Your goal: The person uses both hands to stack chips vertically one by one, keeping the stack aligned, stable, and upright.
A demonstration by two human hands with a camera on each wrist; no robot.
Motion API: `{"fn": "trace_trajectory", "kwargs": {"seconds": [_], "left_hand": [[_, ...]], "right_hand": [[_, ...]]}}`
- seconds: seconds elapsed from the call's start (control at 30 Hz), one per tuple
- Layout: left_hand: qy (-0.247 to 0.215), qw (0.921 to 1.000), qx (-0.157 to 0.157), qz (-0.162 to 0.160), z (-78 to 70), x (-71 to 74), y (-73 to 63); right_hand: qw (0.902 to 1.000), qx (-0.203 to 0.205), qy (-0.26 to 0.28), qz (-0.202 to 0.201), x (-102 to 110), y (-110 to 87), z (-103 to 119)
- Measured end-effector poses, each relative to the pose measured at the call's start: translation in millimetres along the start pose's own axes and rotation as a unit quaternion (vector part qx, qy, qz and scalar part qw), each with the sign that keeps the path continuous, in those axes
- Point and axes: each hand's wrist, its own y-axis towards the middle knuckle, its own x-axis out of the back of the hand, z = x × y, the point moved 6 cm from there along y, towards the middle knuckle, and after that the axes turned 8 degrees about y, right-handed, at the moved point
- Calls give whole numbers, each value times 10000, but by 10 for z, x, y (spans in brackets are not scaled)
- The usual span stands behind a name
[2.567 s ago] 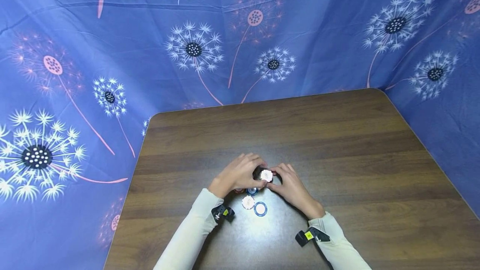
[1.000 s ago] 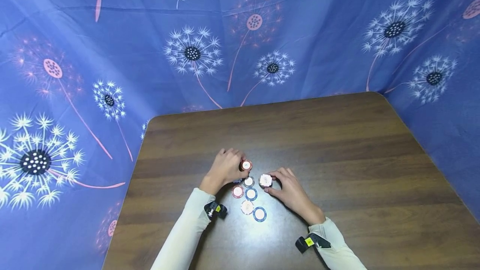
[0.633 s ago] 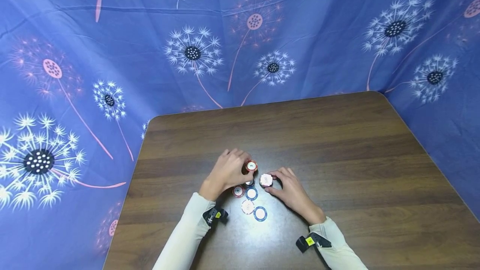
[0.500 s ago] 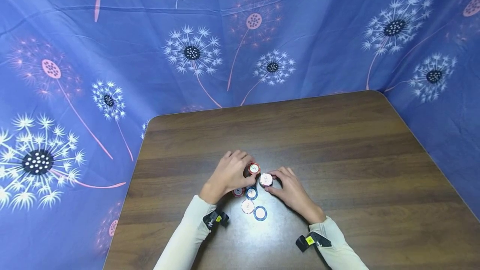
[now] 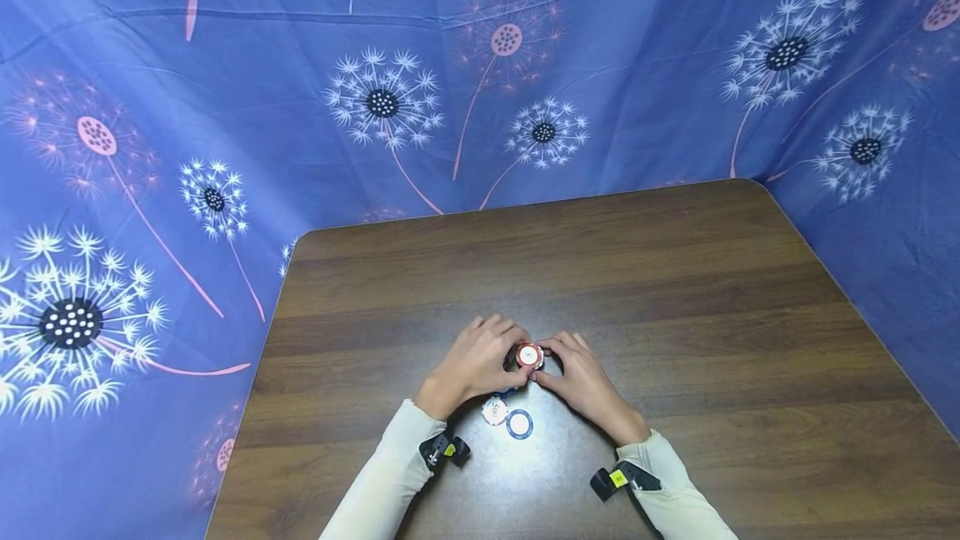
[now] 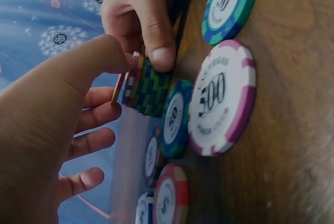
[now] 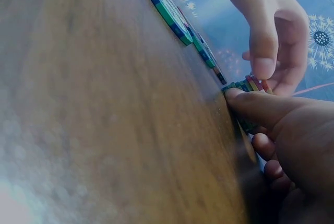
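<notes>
Poker chips are gathered into one pile on a dark wooden bench point(image 5: 675, 290), in front of the person's sleeves and nearer the bench's near edge than its far one. Closest to the near edge, a blue-rimmed chip point(image 5: 520, 423) and a white-and-pink chip point(image 5: 495, 410) lie flat and apart from the pile, not yet taken up; the left wrist view shows more loose chips lying flat beside the pile: a purple-edged 500 chip point(image 6: 222, 98), a green-and-blue 50 chip point(image 6: 229, 6) and a red-edged chip point(image 6: 169, 195). Just beyond them stands the stack of chips point(image 5: 529, 355), topped by a red one. The left hand point(image 5: 474, 361) has thumb and fingers curled around the stack's left side, and the right hand point(image 5: 581, 373) pinches its right side with thumb and fingertips, so both hands close on the one stack. Judging from this, the piling is partly done: a good many chips are already stacked, while several singles wait on the bench. Beyond the far edge hangs a blue dandelion-print cloth point(image 5: 225, 65).
</notes>
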Motion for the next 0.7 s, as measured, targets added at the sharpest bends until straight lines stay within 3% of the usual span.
{"fn": "trace_trajectory", "kwargs": {"seconds": [0.37,0.7], "left_hand": [[15,9997,60,236,-8,-54,-12],[101,9992,217,329,219,113,-174]], "right_hand": [[10000,-23,23,-3,9,-3,1],[10000,-77,44,14,18,4,3]]}}
